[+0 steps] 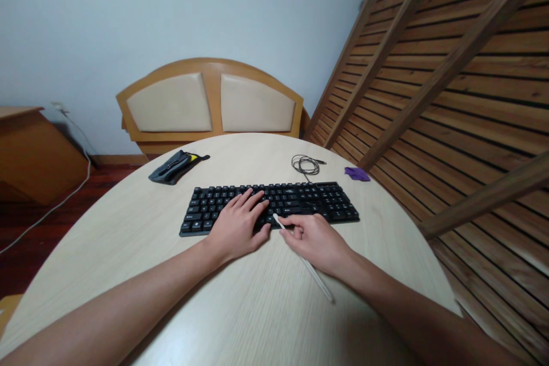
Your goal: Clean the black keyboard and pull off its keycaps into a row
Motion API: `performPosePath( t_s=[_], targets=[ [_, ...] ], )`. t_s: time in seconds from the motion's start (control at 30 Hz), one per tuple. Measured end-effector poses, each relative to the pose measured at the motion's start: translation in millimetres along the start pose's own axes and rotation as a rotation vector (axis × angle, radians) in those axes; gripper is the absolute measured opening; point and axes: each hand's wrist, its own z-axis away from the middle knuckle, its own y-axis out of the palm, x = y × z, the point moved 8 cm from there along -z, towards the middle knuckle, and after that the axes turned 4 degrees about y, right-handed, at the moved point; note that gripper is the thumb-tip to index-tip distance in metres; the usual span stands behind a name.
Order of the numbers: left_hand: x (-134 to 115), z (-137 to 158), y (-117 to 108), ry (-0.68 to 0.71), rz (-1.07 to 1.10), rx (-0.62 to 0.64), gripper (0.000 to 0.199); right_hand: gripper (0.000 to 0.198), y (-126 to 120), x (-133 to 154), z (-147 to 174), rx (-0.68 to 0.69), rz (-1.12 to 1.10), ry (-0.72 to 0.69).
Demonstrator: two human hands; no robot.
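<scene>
A black keyboard (199, 211) lies on the round table, its rows of keys facing me. My left hand (240, 220) rests flat on the middle of it, fingers spread over the keys. Close to its thumb, my right hand (315, 240) pinches a thin white stick (319, 281) between thumb and fingers. The stick's small rounded tip is at the keyboard's front keys; I cannot tell if it touches them. Its long end slants back toward me under the hand. Part of the keyboard is hidden beneath both hands.
On the pale round table (111, 251) lie a dark pouch (174, 167) with a yellow patch at back left, the coiled cable (306, 164) behind the keyboard, and a purple cloth (357, 174) at right. A headboard (217, 103) stands behind; wooden slats (429, 97) lean at right.
</scene>
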Motion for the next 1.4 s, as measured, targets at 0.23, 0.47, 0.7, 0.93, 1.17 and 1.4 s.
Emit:
performPosePath(
  t_s=[0.23, 0.47, 0.7, 0.93, 1.17, 1.4],
  targets=[
    [0.1, 0.2, 0.3, -0.001, 0.007, 0.002, 0.053, 0.032, -1.0, 1.3, 0.7, -0.016, 0.005, 0.018],
    [-0.3, 0.2, -0.4, 0.003, 0.014, -0.008, 0.052, 0.029, -1.5, 0.1, 0.6, -0.008, 0.015, 0.016],
    [0.2, 0.8, 1.6, -0.001, 0.001, 0.004, 0.053, 0.036, -0.4, -4.9, -4.6, -0.056, -0.030, -0.014],
    [-0.5, 0.0, -0.1, 0.001, 0.000, -0.005, 0.053, 0.038, 4.8, -7.4, -10.1, -0.084, -0.053, 0.000],
    [-0.1, 0.5, 1.0, 0.003, 0.004, -0.011, 0.053, 0.041, 5.3, -7.3, -8.9, -0.043, -0.106, 0.020],
    [-0.8, 0.5, 1.0, -0.002, 0.005, 0.001, 0.053, 0.046, 9.4, -6.8, -6.3, 0.000, -0.131, 0.037]
  ],
)
